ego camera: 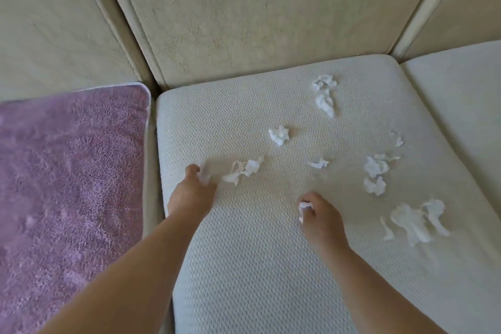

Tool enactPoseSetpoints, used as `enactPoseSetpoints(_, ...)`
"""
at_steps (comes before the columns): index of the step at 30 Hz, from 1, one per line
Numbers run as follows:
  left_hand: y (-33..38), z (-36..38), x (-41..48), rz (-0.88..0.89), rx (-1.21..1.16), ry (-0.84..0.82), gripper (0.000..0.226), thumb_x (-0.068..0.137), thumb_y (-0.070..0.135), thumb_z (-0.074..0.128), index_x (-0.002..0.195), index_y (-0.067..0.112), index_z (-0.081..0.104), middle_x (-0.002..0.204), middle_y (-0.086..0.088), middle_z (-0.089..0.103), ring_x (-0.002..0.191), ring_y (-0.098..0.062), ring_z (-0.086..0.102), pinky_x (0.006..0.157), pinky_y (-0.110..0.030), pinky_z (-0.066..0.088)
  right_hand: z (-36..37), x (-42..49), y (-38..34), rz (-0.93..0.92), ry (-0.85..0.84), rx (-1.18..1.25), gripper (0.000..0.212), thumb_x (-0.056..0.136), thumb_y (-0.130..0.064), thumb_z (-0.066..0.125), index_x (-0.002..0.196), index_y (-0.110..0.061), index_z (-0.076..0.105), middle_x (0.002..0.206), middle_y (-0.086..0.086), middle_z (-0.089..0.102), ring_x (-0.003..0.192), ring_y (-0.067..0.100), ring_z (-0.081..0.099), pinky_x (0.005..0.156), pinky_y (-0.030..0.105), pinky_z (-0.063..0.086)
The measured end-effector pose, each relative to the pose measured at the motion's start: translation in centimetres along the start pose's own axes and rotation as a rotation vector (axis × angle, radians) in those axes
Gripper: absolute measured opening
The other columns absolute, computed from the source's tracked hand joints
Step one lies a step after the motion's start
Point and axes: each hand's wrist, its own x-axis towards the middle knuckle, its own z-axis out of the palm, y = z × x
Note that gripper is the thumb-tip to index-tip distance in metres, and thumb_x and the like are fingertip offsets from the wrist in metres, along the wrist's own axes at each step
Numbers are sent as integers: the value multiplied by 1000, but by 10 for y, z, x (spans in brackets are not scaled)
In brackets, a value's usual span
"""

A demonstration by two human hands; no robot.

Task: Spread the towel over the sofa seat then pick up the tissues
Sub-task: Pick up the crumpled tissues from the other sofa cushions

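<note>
The towel (70, 184), purple, lies flat over the left sofa seat; the spreading step appears complete. Tissue collection is under way. The left hand (193, 191) is closed on a white scrap at the middle seat cushion (244, 266), and the right hand (318, 215) is closed on a crumpled tissue. The remaining tissues (279, 135) lie scattered across that cushion, ahead and to the right. Nothing blocks access; the backrest (257, 13) stands behind.

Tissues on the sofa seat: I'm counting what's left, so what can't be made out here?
- Left hand tissue: fingers cover most of it.
- Right hand tissue: mostly inside the fist.
- Purple towel: cut off by the left edge.
- Lower-right tissue cluster: piece count unclear.
</note>
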Motion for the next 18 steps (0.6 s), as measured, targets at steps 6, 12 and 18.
enactPoseSetpoints(6, 13, 11, -2, 15, -77, 145, 43, 97, 37, 39, 63, 12, 48, 61, -2, 50, 56, -19, 46, 49, -30, 31, -3, 33, -22, 448, -24, 468, 24, 83, 6, 39, 63, -5, 47, 49, 11, 49, 37, 18, 44, 37, 18, 34)
enactPoseSetpoints(12, 50, 26, -9, 72, -176, 82, 47, 86, 48, 59, 118, 18, 45, 112, -12, 65, 97, -30, 62, 70, -29, 42, -24, 60, -31, 188, 191, 48, 38, 84, -45, 56, 101, -12, 47, 84, 2, 55, 72, 23, 53, 64, 32, 38)
enactPoseSetpoints(18, 80, 53, -6, 21, 109, 81, 35, 90, 47, 49, 88, 14, 61, 84, 1, 56, 76, -20, 55, 59, -27, 35, -47, 95, -3, -134, 31, -413, 21, 94, -35, 46, 94, -14, 45, 79, 0, 52, 79, 27, 58, 64, 29, 34)
